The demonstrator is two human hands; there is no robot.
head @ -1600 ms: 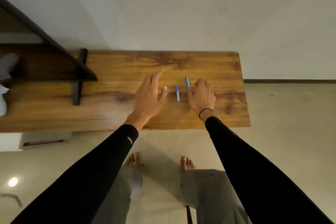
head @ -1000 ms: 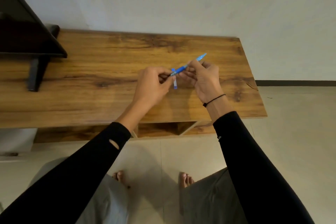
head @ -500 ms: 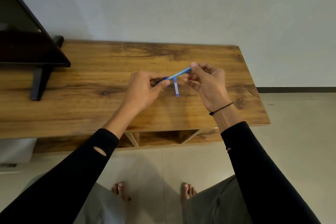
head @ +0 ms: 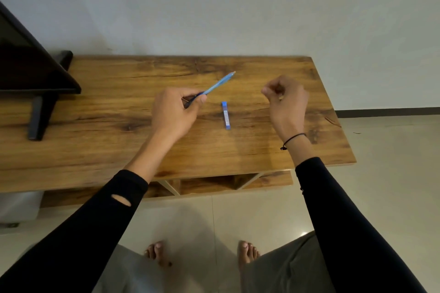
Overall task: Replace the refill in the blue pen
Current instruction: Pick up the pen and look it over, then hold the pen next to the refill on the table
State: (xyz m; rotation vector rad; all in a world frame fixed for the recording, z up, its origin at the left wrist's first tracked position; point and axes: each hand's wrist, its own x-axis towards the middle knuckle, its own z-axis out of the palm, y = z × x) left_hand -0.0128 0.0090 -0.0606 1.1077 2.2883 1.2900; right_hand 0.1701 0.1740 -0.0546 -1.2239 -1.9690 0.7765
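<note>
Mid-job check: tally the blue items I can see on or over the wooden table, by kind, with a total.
Blue pen, held in the left hand: 1
Blue refill case, lying on the table: 1
Total: 2

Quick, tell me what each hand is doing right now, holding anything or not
Left hand: closed around the blue pen.
Right hand: fingers pinched shut; whether they hold anything cannot be told.
</note>
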